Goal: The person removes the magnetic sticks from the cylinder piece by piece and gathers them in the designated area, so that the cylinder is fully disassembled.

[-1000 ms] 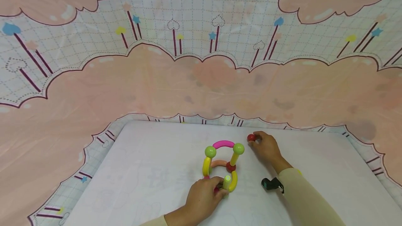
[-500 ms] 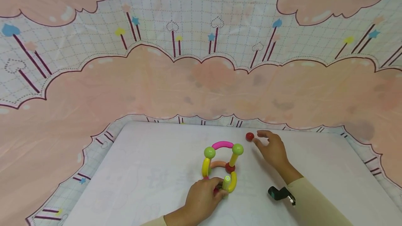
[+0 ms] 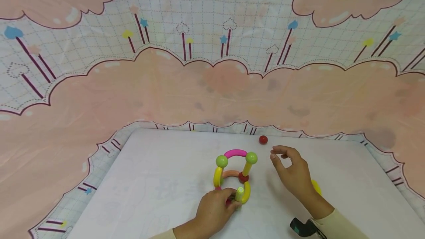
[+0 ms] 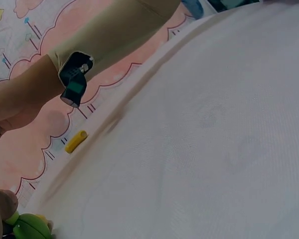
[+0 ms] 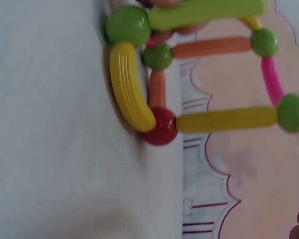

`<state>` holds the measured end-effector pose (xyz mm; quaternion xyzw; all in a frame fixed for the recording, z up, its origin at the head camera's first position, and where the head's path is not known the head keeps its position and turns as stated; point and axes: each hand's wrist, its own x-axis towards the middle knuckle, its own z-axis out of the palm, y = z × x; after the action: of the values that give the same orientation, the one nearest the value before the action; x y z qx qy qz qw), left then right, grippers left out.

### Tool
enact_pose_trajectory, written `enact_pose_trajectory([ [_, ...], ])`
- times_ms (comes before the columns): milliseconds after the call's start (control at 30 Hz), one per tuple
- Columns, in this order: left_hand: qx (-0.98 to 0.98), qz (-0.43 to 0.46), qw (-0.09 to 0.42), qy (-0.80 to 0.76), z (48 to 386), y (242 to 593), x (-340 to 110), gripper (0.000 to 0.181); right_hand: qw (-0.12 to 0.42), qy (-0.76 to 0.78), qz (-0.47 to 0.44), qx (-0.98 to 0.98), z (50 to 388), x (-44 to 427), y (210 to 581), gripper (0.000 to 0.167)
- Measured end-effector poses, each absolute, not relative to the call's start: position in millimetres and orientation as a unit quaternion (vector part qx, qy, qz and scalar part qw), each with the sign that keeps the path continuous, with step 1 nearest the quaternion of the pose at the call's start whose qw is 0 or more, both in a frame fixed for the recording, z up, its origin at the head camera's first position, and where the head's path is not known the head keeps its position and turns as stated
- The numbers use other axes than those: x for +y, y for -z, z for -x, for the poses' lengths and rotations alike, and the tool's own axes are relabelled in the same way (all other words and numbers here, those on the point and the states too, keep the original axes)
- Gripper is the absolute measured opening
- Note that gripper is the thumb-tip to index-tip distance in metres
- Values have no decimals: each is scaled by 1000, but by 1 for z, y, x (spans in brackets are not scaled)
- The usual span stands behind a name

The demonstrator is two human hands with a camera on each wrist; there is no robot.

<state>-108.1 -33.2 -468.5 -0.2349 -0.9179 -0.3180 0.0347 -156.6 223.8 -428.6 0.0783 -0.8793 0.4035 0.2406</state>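
Near the front, my left hand (image 3: 214,207) pinches an upright light green stick (image 3: 239,194) on a frame of sticks and balls. Green balls (image 3: 251,158) and a pink curved stick (image 3: 236,153) top this frame; a red joint ball (image 3: 243,177) sits lower. The right wrist view shows the light green stick (image 5: 214,12) rising from a green ball (image 5: 128,26) with fingers behind it. To the right of the frame, my right hand (image 3: 292,174) holds nothing, its fingers loosely bent. Beyond its fingertips a loose red ball (image 3: 263,140) lies apart, by the table's far edge.
A yellow stick (image 3: 316,186) lies on the white table (image 3: 159,165), partly hidden by the right wrist; the left wrist view also shows this yellow stick (image 4: 76,142). A dark wrist camera (image 3: 303,227) sits at the right cuff. A patterned cloth (image 3: 199,95) rises behind the table.
My right hand has let go of the red ball and drawn back toward me. The ball has shifted slightly toward the far edge. The left hand stays where it was.
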Motion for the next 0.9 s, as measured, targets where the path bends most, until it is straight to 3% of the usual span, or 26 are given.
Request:
enact_pose_trajectory([
  [200, -917, 238, 33, 320, 109, 469, -33, 28, 289, -407, -155, -853, 137, 211, 422, 30],
  [333, -917, 237, 30, 321, 109, 469, -34, 29, 293, -407, -222, -836, 127, 204, 418, 37],
  [700, -904, 248, 44, 345, 110, 470, -36, 26, 162, -406, -340, -833, 108, 177, 420, 45],
  [900, -902, 249, 42, 349, 111, 471, -36, 21, 124, -372, -358, -847, 109, 170, 426, 48],
])
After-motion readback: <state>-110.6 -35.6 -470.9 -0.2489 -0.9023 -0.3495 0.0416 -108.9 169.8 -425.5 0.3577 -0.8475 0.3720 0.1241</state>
